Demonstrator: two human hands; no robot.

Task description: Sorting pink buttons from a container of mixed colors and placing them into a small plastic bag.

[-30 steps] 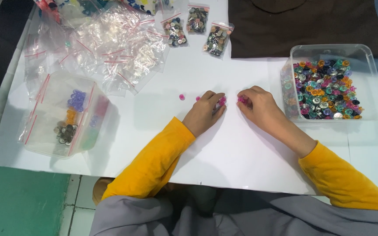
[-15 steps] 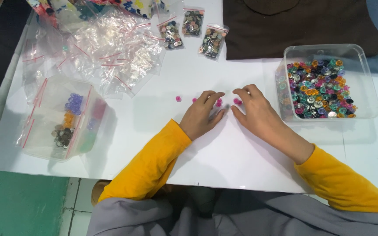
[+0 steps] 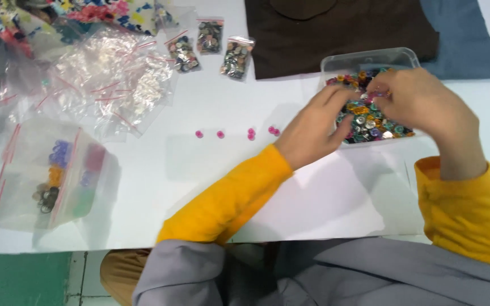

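While I watch from the head view, both hands sit over the clear tub (image 3: 370,58) at the far right of the white counter (image 3: 211,187).
Left hand (image 3: 313,130): fingers extended into the mixed colourful buttons (image 3: 364,122).
Right hand (image 3: 421,105): fingers curled over the tub; grip, I cannot tell.
Pink buttons (image 3: 235,134): row on the counter, left of the hands.
Bags (image 3: 46,175): far left.

Bare table (image 3: 160,170) mid, pink beads (image 3: 236,134) row, bags (image 3: 103,79) left.
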